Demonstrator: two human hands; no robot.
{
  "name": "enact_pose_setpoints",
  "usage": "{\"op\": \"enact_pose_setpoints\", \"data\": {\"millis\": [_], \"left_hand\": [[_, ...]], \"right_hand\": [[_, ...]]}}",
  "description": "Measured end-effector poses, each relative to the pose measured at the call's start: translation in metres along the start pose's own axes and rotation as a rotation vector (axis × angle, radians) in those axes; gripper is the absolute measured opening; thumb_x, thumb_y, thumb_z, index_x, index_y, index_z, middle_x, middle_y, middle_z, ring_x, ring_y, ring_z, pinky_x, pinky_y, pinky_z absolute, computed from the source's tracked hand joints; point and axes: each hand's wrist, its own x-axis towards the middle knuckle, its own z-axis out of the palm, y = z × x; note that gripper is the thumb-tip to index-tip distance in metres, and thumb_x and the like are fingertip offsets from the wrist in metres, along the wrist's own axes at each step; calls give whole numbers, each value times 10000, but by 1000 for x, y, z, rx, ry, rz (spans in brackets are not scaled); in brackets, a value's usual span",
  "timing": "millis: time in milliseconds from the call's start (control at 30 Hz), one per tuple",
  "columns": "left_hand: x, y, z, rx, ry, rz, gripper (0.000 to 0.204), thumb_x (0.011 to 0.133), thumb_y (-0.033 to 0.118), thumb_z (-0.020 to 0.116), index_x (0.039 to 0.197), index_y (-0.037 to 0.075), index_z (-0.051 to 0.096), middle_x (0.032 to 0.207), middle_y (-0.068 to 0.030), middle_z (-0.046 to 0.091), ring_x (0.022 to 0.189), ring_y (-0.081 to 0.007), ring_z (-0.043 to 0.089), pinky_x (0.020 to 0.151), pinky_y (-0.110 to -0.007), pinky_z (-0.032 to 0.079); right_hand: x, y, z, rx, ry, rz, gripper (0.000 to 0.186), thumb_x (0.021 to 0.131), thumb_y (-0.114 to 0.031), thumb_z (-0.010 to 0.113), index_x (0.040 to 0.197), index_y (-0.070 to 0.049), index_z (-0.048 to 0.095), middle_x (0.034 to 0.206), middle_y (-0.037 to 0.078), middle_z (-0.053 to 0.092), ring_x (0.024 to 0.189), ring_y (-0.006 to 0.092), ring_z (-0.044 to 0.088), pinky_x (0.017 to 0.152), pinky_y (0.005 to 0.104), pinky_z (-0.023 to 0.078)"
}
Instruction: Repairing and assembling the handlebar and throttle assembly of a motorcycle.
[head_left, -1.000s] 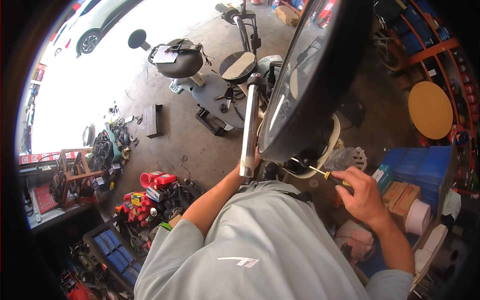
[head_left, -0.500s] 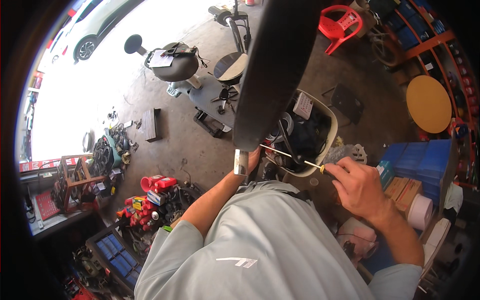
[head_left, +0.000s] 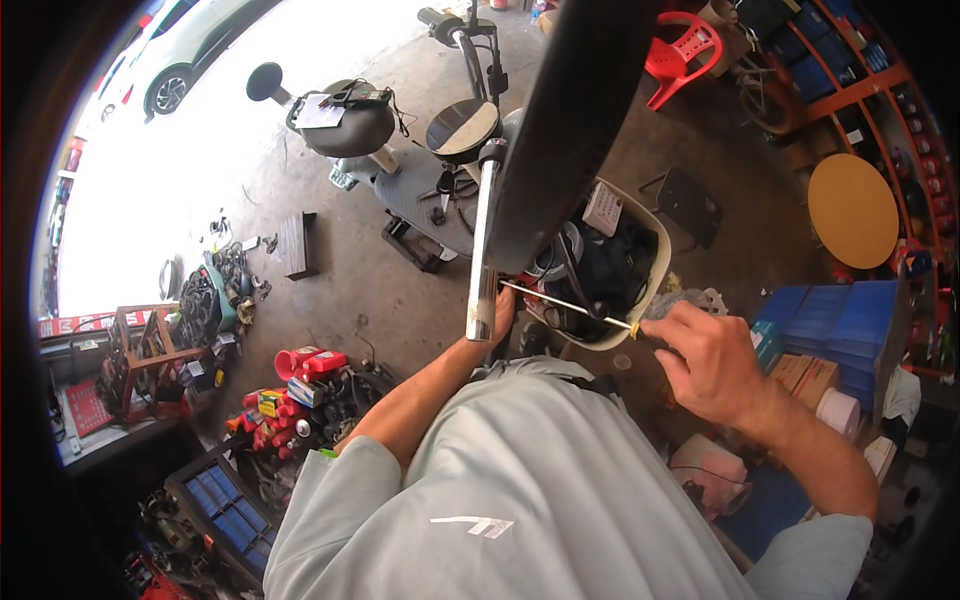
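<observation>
- Right hand (head_left: 715,365), at 4 o'clock: fingers clamped on a screwdriver (head_left: 570,305) with a slim, straight metal shaft and a yellow collar; the handle was mostly hidden in the grip.
- Screwdriver position: between the two hands, running from 3 o'clock toward the centre across the near part of the bin, its tip close to the left hand (head_left: 506,312). Contact at the tip could not be told.
- Left hand: just below centre, partly behind the tube; state of its fingers could not be told.
- Tube (head_left: 484,250): smooth, chromed, cylindrical, with a dull mottled patch near its lower end.
- Black part (head_left: 575,130), at 1 o'clock: matte, slab-like, broad edge toward the camera.
- Bin (head_left: 659,278), near 2 o'clock: cream rounded rim; contained a white perforated box (head_left: 602,210) and dark material.
- Scooter seat (head_left: 360,133), at 11 o'clock: grey, rounded, bearing a white paper sheet (head_left: 318,112), its print illegible.
- Plastic chair (head_left: 683,58), at 1 o'clock: red, slotted back.
- Markings: angular white emblem (head_left: 475,525) on the grey shirt (head_left: 560,470), at 6 o'clock; pale lettering on a red strip (head_left: 78,327), at 9 o'clock.
</observation>
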Motion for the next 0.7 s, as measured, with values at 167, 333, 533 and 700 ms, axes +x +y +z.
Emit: {"op": "enact_pose_setpoints", "data": {"millis": [167, 333, 533, 700], "left_hand": [[-9, 21, -1, -46, -77, 1, 177, 1009, 100, 536, 1100, -43, 588, 894, -117, 686, 737, -160, 645, 658, -308, 564], [-1, -2, 1, -12, 13, 47, 178, 1005, 101, 540, 1103, -40, 589, 892, -115, 690, 766, -158, 648, 664, -303, 565], [-2, 4, 2, 6, 23, 46, 189, 1001, 108, 550, 1114, -38, 591, 881, -113, 691, 756, -163, 647, 681, -319, 552], [-6, 24, -3, 19, 10, -20, 192, 1001, 114, 550, 1111, -37, 594, 892, -118, 694, 750, -168, 646, 690, -319, 543]], "right_hand": [[0, 0, 0, 72, 24, 45, 285, 771, -27, 700, 1056, -36, 708, 935, 116, 658, 782, 332, 682, 677, 410, 550], [-1, -2, -1, 127, 35, 94, 279, 769, -20, 685, 1045, -28, 723, 917, 138, 673, 791, 353, 675, 682, 405, 542], [-3, 4, 5, 195, 14, 150, 270, 792, -37, 676, 1059, -21, 705, 940, 148, 683, 832, 353, 680, 736, 432, 546], [-3, 7, 7, 400, -16, 355, 332, 808, -82, 672, 1128, 3, 683, 1025, 183, 719, 906, 334, 704, 800, 390, 551]]}}
